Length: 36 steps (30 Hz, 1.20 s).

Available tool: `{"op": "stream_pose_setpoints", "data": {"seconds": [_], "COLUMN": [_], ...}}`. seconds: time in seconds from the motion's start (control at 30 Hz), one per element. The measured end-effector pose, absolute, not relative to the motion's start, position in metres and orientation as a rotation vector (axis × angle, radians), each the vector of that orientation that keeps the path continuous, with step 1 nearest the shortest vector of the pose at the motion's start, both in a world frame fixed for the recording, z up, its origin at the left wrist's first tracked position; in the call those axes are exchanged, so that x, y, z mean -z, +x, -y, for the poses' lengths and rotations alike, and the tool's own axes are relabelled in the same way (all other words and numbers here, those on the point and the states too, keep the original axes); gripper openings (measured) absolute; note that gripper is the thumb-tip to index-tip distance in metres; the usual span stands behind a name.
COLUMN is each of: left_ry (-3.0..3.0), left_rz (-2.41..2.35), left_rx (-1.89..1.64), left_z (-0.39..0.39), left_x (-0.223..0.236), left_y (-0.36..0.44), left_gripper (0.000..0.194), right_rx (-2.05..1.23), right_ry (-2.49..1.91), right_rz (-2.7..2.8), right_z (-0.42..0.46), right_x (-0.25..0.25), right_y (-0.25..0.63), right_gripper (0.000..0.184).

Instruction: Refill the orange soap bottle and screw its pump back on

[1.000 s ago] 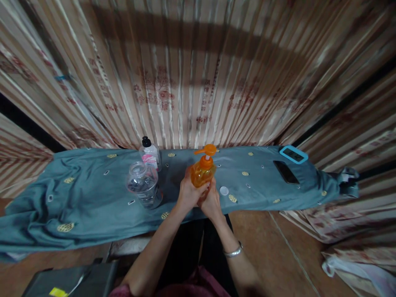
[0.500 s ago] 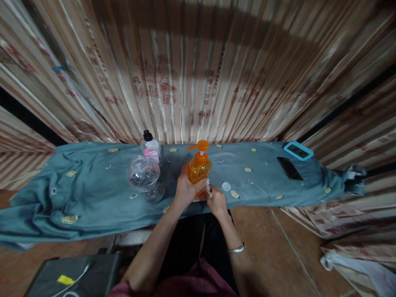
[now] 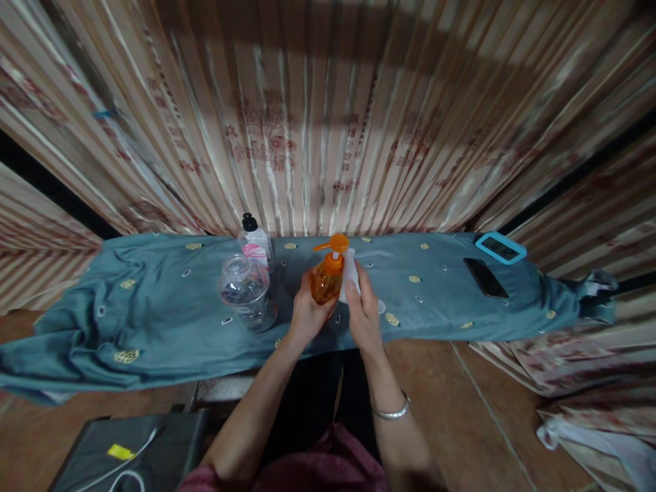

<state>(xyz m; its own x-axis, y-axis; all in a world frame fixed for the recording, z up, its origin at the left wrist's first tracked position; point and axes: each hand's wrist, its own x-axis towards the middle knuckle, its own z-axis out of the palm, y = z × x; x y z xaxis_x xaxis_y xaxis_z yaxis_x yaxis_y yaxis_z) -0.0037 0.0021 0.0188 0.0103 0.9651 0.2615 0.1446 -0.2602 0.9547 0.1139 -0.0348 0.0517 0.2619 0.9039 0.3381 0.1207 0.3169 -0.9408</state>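
My left hand (image 3: 308, 311) is wrapped round an orange pump bottle (image 3: 326, 281), its orange pump head on top. On the bottle's right side, my right hand (image 3: 365, 307) grips a white tissue or cloth (image 3: 349, 272) and holds it close against the bottle near the pump collar. Left of my hands stands an open clear plastic jar (image 3: 246, 290). Behind that jar is a clear bottle with a black cap and pink label (image 3: 255, 249). A round white lid (image 3: 381, 307) lies just right of my right hand, partly hidden by it.
A blue-green patterned cloth (image 3: 174, 301) covers the narrow table. To the right lie a black phone (image 3: 486, 277) and a blue-framed digital clock (image 3: 501, 248). Pleated curtains (image 3: 318, 123) hang behind. A dark grey case with a cable (image 3: 169, 444) sits below at left.
My right hand has moved up along the bottle with the white tissue or cloth, from near its base to near the pump collar. The left hand still holds the bottle.
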Motion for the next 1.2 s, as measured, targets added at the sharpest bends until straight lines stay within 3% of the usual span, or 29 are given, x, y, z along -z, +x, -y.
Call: {"op": "stream_pose_setpoints", "data": {"seconds": [0.3, 0.43, 0.5, 0.57, 0.7, 0.93, 1.07, 1.2], "left_ry": [1.559, 1.552, 1.538, 1.504, 1.419, 1.442, 1.610, 1.679], "left_rz": [-1.195, -1.139, -1.112, -1.072, -1.015, -1.041, -1.049, -1.113], "left_rx": [-1.373, -1.362, -1.351, -1.346, -1.343, -1.340, -1.304, -1.302], "left_z": [-0.004, 0.001, 0.007, 0.014, 0.030, 0.027, 0.021, 0.019], "left_x": [-0.010, -0.014, -0.017, -0.019, -0.019, -0.002, 0.003, 0.000], "left_y": [-0.009, -0.005, -0.003, -0.002, -0.003, -0.011, -0.018, -0.025], "left_gripper": [0.070, 0.072, 0.075, 0.078, 0.081, 0.071, 0.066, 0.069], "right_rx": [-0.957, -0.922, -0.799, -0.667, -0.575, -0.910, -0.883, -0.545], "right_ry": [-1.306, -1.283, -1.233, -1.209, -1.232, -1.350, -1.292, -1.249], "right_rz": [0.931, 0.943, 1.030, 1.157, 1.268, 1.051, 1.047, 1.274], "right_z": [0.019, 0.035, 0.042, 0.047, 0.048, 0.049, 0.054, 0.058], "right_x": [0.033, 0.019, -0.003, -0.025, -0.030, 0.030, 0.006, -0.035], "right_y": [0.099, 0.099, 0.096, 0.092, 0.087, 0.094, 0.101, 0.097], "right_gripper": [0.093, 0.083, 0.070, 0.068, 0.075, 0.097, 0.079, 0.065]}}
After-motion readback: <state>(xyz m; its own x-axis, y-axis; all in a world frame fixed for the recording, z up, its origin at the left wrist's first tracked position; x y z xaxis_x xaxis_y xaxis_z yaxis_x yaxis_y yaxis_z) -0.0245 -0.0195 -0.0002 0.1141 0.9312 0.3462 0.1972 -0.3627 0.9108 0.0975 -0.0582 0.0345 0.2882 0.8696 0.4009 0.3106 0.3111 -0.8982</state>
